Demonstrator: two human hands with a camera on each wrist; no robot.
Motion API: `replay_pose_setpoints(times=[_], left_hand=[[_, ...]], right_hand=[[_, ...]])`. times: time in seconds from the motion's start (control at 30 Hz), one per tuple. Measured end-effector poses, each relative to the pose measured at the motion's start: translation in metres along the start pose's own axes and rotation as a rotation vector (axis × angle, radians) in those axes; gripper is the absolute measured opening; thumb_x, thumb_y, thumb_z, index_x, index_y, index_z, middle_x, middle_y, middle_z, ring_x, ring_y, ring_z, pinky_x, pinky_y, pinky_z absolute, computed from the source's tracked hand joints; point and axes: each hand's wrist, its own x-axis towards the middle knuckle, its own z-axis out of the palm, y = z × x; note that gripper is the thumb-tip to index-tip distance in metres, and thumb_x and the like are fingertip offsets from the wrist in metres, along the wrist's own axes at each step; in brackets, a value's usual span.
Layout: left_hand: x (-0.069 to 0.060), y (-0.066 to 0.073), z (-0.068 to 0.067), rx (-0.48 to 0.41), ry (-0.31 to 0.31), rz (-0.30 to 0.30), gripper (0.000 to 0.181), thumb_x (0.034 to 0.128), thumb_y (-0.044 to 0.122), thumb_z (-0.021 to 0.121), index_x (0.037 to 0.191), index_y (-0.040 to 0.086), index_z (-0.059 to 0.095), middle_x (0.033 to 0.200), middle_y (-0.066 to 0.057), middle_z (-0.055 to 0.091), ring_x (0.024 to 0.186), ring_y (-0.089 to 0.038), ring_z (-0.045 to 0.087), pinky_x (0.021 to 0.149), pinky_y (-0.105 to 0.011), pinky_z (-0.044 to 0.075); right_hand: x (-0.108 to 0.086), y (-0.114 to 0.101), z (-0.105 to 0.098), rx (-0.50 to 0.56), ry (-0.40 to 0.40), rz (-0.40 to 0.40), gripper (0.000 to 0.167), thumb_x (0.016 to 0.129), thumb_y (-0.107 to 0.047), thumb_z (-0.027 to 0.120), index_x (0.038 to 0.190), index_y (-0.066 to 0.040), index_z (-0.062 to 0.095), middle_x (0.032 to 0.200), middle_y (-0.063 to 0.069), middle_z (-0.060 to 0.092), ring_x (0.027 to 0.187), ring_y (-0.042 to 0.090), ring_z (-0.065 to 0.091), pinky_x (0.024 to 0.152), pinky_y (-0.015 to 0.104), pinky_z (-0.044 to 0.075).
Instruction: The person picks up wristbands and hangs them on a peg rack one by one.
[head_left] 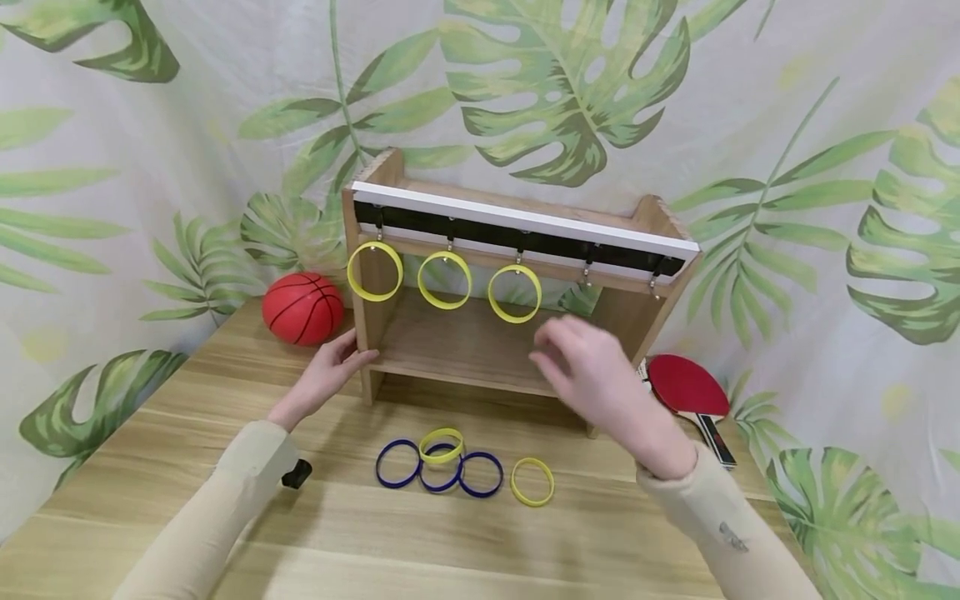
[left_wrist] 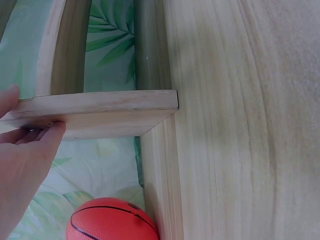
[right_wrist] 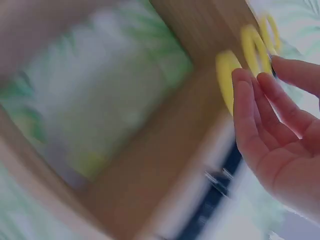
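My left hand (head_left: 330, 375) grips the front edge of the left side panel of a wooden shelf (head_left: 457, 337); the left wrist view shows the thumb on one face and fingers (left_wrist: 55, 131) on the other. My right hand (head_left: 588, 367) is in the air before the shelf, right of and below the third hanging ring, fingers loosely bent, nothing seen between them. Three yellow rings (head_left: 514, 294) hang from hooks on the black strip (head_left: 480, 229) along the shelf's top. Two hooks (head_left: 588, 271) at the right bear no ring. In the right wrist view the yellow rings (right_wrist: 227, 80) look blurred behind the fingers.
Three blue rings (head_left: 481, 475) and two yellow rings (head_left: 532, 482) lie on the wooden table (head_left: 420, 550), one yellow overlapping a blue. A red ball (head_left: 303, 308) sits left of the shelf, a red paddle (head_left: 686, 385) at its right. A small black object (head_left: 297, 474) is near the left sleeve.
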Motion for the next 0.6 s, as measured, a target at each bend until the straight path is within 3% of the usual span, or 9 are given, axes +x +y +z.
replay_pose_setpoints(times=[0.13,0.33,0.47,0.6], left_hand=[[0.0,0.0,0.0,0.006,0.003,-0.002,0.064,0.1021,0.034,0.055,0.156,0.012,0.03,0.157,-0.016,0.04,0.145,-0.035,0.039,0.111,-0.05,0.041],[0.0,0.003,-0.001,0.005,-0.001,-0.014,0.063,0.1016,0.033,0.056,0.156,0.013,0.031,0.157,-0.015,0.039,0.145,-0.034,0.038,0.113,-0.052,0.04],[0.0,0.004,-0.001,0.003,-0.004,-0.012,0.063,0.1015,0.034,0.056,0.156,0.013,0.031,0.157,-0.015,0.039,0.145,-0.034,0.038,0.113,-0.052,0.039],[0.001,0.004,-0.001,0.001,-0.01,-0.01,0.064,0.1017,0.033,0.056,0.157,0.013,0.03,0.158,-0.016,0.038,0.146,-0.035,0.037,0.113,-0.051,0.039]], right_hand=[[-0.045,0.016,0.044,0.027,-0.088,0.049,0.014,0.081,-0.002,0.078,0.086,-0.005,0.066,0.079,0.005,0.067,0.071,0.013,0.065,0.062,0.02,0.057],[-0.107,0.045,0.107,0.094,-0.216,0.186,0.012,0.077,0.005,0.073,0.082,-0.003,0.065,0.077,0.008,0.068,0.067,0.016,0.066,0.058,0.017,0.054],[-0.128,0.055,0.126,0.101,-0.272,0.248,0.011,0.076,0.003,0.074,0.08,-0.002,0.065,0.073,0.006,0.068,0.066,0.012,0.064,0.057,0.018,0.052],[-0.134,0.058,0.133,0.083,-0.297,0.293,0.012,0.075,0.001,0.076,0.077,-0.004,0.065,0.067,0.002,0.064,0.06,0.006,0.055,0.052,0.016,0.045]])
